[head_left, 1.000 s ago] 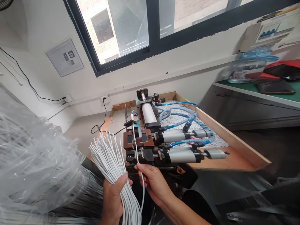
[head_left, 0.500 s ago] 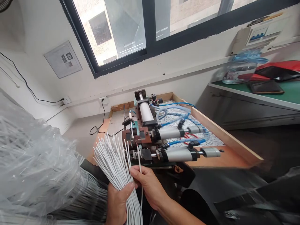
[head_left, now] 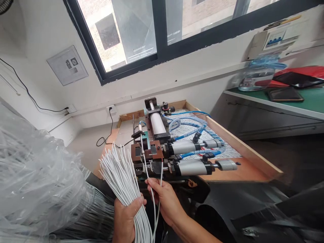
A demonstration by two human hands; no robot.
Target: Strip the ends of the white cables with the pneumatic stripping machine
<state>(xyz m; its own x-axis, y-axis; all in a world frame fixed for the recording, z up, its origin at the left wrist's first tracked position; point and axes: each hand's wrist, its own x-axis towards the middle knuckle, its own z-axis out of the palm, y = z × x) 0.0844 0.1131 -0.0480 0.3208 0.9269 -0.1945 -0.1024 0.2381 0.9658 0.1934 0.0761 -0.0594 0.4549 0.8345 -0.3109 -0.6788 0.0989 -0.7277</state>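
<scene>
My left hand (head_left: pixel 126 217) is closed round a thick bundle of white cables (head_left: pixel 121 179), their loose ends fanning up and to the left. Beside it, my right hand (head_left: pixel 164 199) pinches a single white cable (head_left: pixel 147 170) between thumb and fingers. The upper end of that cable reaches the front of a pneumatic wire-stripping machine (head_left: pixel 157 152), below its brown plates; whether it is inside the jaws I cannot tell. A second white cable (head_left: pixel 161 173) with a reddish tip passes behind the right hand's fingers. Both cables hang down beside the bundle.
The machine stands in a wooden-edged tray (head_left: pixel 235 145) strewn with white scraps. Blue air hoses (head_left: pixel 199 128) curve behind its cylinders. At left is a large plastic-wrapped stack of cables (head_left: pixel 83 212). A green table (head_left: pixel 311 104) at right bears a plastic jar (head_left: pixel 257 76) and a phone (head_left: pixel 285 94).
The red-tipped cable has shifted right, away from the machine's middle. Another cable now stands apart from the bundle, in my right fingers, its end at the machine. My right hand moved slightly right.
</scene>
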